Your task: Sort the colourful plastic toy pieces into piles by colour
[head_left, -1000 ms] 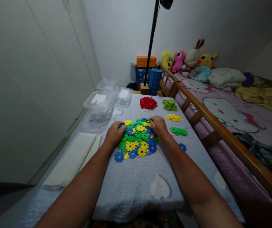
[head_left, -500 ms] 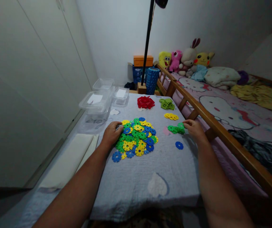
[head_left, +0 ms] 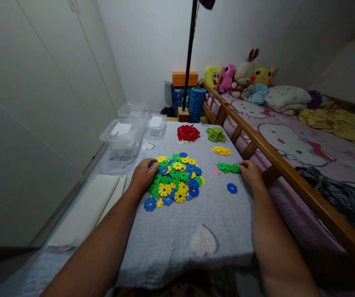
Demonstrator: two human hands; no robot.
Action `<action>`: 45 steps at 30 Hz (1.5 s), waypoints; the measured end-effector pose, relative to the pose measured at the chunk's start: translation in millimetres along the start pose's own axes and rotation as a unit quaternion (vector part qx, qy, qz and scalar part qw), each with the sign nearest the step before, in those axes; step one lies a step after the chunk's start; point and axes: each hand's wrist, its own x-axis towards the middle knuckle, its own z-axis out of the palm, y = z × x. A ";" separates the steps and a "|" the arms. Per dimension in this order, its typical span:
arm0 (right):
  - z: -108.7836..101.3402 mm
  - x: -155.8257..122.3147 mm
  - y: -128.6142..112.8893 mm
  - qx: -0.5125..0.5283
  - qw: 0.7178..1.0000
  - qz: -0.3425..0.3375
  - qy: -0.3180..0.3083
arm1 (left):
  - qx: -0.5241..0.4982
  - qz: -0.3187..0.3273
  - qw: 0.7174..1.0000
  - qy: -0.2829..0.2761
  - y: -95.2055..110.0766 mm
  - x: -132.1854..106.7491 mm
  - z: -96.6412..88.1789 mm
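A heap of notched plastic snowflake discs (head_left: 177, 175), in green, yellow and blue, lies on the cloth. My left hand (head_left: 144, 174) rests at its left edge with fingers curled; what they hold, if anything, I cannot make out. To the right, my right hand (head_left: 252, 172) pinches the right end of a short overlapping row of green discs (head_left: 227, 167). Its fingertips cover the endmost disc. One blue disc (head_left: 232, 188) lies alone just below that row, and a row of yellow discs (head_left: 221, 151) lies above it.
Red pieces (head_left: 188, 133) and light green pieces (head_left: 216, 135) form piles at the back. Clear plastic boxes (head_left: 120, 134) stand at the back left, with a folded cream cloth (head_left: 84, 210) in front. A wooden bed rail (head_left: 258, 140) borders the right side.
My right hand has lowered a green disc onto the right end of the green row, which now lies flatter. My left hand stays by the heap. The whole view has shifted slightly.
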 end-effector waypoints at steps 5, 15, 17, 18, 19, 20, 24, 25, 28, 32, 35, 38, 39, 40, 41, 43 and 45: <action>0.4 -4.0 -1.8 -0.024 1.000 -0.006 -0.011 | -0.012 -0.015 1.000 0.010 0.5 -0.1 -0.3; 8.6 -16.8 -52.4 0.004 0.997 -0.083 -0.002 | -0.012 -0.045 0.998 0.045 -2.2 1.3 1.5; 21.0 -28.7 -80.1 0.034 0.989 -0.135 -0.055 | -0.010 -0.045 0.998 0.052 -1.6 1.3 1.5; 28.5 -35.8 -94.4 0.040 0.981 -0.168 -0.090 | -0.008 -0.045 0.997 0.057 -1.2 1.2 1.5; 36.6 -43.3 -108.4 0.040 0.969 -0.207 -0.125 | -0.004 -0.044 0.997 0.062 -0.6 1.0 1.4; 44.8 -50.9 -121.5 0.036 0.955 -0.249 -0.158 | 0.000 -0.042 0.997 0.068 0.0 0.9 1.2; 74.8 -75.3 -160.5 0.017 0.905 -0.364 -0.218 | 0.030 -0.038 0.996 0.080 2.1 0.4 0.1; 80.8 -79.1 -166.6 0.013 0.899 -0.379 -0.222 | 0.040 -0.039 0.995 0.082 2.4 0.5 -0.4; 94.5 -85.4 -177.1 -0.008 0.893 -0.393 -0.219 | 0.063 -0.050 0.993 0.086 2.8 1.1 -1.7; 104.2 -88.5 -179.5 -0.046 0.893 -0.387 -0.226 | 0.059 -0.066 0.993 0.072 1.9 2.1 -2.1; 105.9 -91.4 -178.1 -0.061 0.897 -0.381 -0.217 | 0.047 -0.072 0.994 0.063 0.4 2.5 -1.6; 104.4 -94.1 -177.4 -0.060 0.904 -0.373 -0.201 | 0.040 -0.077 0.994 0.063 -0.6 2.7 -1.3; 103.7 -94.2 -177.3 -0.056 0.906 -0.372 -0.194 | 0.039 -0.077 0.994 0.062 -0.7 2.8 -1.5; 102.9 -93.5 -177.1 -0.048 0.908 -0.372 -0.186 | 0.037 -0.076 0.994 0.061 -0.6 2.8 -1.8; 102.1 -91.9 -176.7 -0.037 0.911 -0.371 -0.176 | 0.036 -0.076 0.995 0.060 -0.5 2.8 -2.2; 99.6 -85.5 -174.8 -0.008 0.917 -0.368 -0.152 | 0.034 -0.078 0.995 0.057 -0.1 2.7 -3.2; 95.2 -74.1 -170.5 0.025 0.924 -0.357 -0.132 | 0.032 -0.080 0.995 0.055 0.3 2.5 -4.0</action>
